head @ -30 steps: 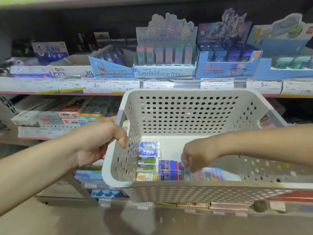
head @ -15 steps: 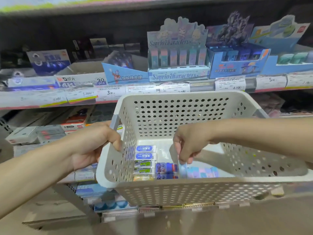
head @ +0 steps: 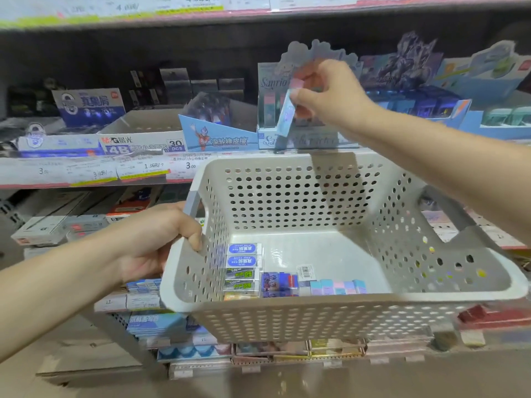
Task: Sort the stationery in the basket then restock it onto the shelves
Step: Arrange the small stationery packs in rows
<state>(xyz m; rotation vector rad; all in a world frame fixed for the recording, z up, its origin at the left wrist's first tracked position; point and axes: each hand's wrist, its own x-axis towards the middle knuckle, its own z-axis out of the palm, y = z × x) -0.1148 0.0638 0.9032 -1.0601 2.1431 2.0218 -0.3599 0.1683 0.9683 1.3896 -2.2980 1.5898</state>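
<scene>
Perforated white plastic forms the basket, which hangs in front of the shelves at mid-shelf height, probably so its load stays within reach of the display it feeds. Along its near wall the remaining erasers lie in sorted rows, white-and-blue packs at the left, purple ones in the middle and pastel sticks at the right, a layout that seems meant to let each kind go out in turn. In the shelf above stands the Sanrio display box, already part-filled with matching pastel sticks. Reaching out from the left, the left hand curls tight over the basket's left rim, thumb inside, bearing its weight. Raised and bent at the wrist, the right hand pinches one pastel eraser by its upper end, tilted down toward the display box, just above its front.
</scene>
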